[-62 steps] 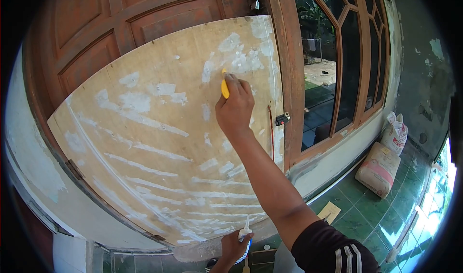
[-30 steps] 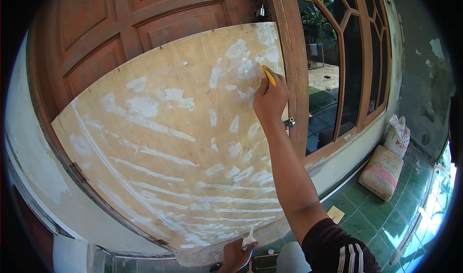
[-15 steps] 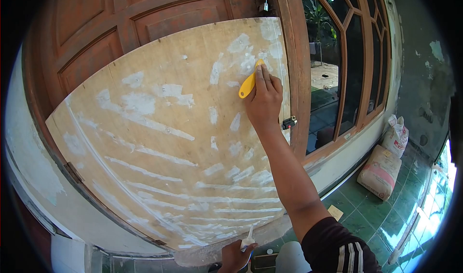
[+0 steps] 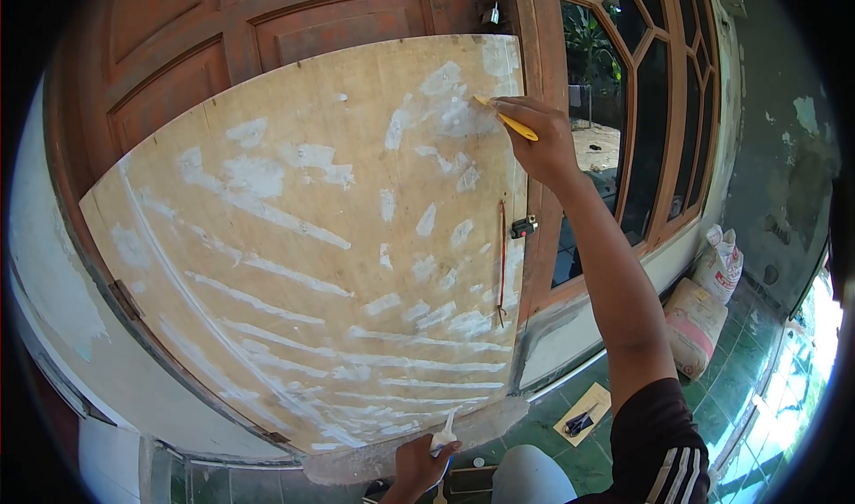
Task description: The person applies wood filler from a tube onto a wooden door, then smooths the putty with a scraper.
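- The right hand [image 4: 545, 143] has swung from the face of the board [image 4: 294, 264] to its right edge, and the scraper [image 4: 506, 119] has turned from flat to edge-on.
- That hand pinches the yellow scraper, whose tip touches a white filler patch [image 4: 463, 112] near the top right corner.
- The stroke seems to be thinning that patch.
- The left hand [image 4: 417, 464], low by the bottom edge, grips a white tube [image 4: 443, 434].

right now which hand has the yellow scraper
The right hand, at the upper right of the board, grips the yellow scraper; the left hand, low at its bottom edge, holds a white tube.
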Tool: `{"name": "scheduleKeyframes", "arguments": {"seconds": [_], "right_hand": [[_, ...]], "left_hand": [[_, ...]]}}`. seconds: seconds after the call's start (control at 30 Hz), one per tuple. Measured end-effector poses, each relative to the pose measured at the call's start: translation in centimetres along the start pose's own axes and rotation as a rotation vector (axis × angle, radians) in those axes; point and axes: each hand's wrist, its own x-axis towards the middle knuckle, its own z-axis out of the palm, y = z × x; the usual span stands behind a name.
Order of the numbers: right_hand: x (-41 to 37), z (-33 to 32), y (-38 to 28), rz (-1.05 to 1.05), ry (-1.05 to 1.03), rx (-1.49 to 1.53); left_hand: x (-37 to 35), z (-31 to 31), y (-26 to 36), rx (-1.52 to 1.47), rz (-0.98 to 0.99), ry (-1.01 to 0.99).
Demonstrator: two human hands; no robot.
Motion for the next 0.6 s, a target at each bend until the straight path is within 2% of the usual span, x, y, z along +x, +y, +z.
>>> {"name": "scheduleKeyframes", "arguments": {"seconds": [0.1, 0.17, 0.27, 0.4, 0.43, 0.53, 0.6], "right_hand": [[-0.9, 0.1, 0.3, -0.047, -0.075, -0.010], [-2.6, 0.2, 0.1, -0.113, -0.097, -0.001], [-5.4, -1.0, -0.8, -0.106, -0.256, 0.010], [-2.5, -3.3, 0.1, 0.060, -0.420, 0.109], [-0.9, -3.5, -0.3, 0.067, -0.295, 0.142], [3.1, -3.4, -0.3, -0.012, -0.096, 0.060], [2.9, -2.6, -0.2, -0.049, -0.111, -0.003]], "left_hand": [[0.2, 0.2, 0.0, -0.046, 0.101, 0.093], [0.3, 0.4, 0.2, -0.045, 0.105, 0.093], [0.8, -0.6, 1.3, -0.060, 0.048, 0.065], [0.9, -0.3, 1.3, -0.068, 0.031, 0.133], [0.8, -0.3, 1.2, -0.072, 0.040, 0.138], [0.8, 0.0, 1.4, -0.085, 0.088, 0.172], [0.7, 0.1, 1.5, -0.076, 0.144, 0.208]]}}
